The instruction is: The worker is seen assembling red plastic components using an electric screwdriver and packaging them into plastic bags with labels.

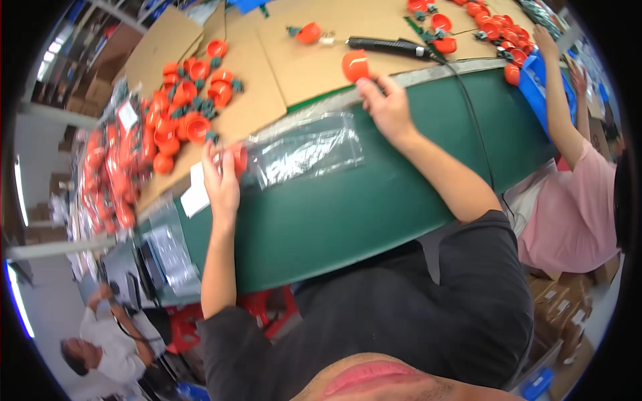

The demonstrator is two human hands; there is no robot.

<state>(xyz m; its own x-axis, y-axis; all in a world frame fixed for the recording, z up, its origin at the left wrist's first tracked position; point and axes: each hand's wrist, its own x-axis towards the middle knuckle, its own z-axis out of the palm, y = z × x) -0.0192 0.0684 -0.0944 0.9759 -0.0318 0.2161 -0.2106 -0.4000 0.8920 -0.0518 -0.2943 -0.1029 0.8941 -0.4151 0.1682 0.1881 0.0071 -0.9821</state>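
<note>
My right hand (390, 110) is closed on a small orange plastic cup (355, 65), held up over the far edge of the green table, thumb and fingers at its lower rim. My left hand (223, 184), farther left, has its fingers closed around another orange-red cup (239, 158), slightly blurred. Right beside that cup lies a clear plastic bag (307, 157), flat on the green tabletop (334, 214); whether the left fingers also grip the bag, I cannot tell. A white slip of paper (195, 191) lies just left of my left hand.
Orange cups with dark green fittings (184, 97) pile up on cardboard (251, 87). Bagged cups (110, 174) lie at far left. Beyond my right hand is a black electric screwdriver (388, 45) with a cable (471, 107). A co-worker's arm (560, 107) reaches past a blue bin (538, 90).
</note>
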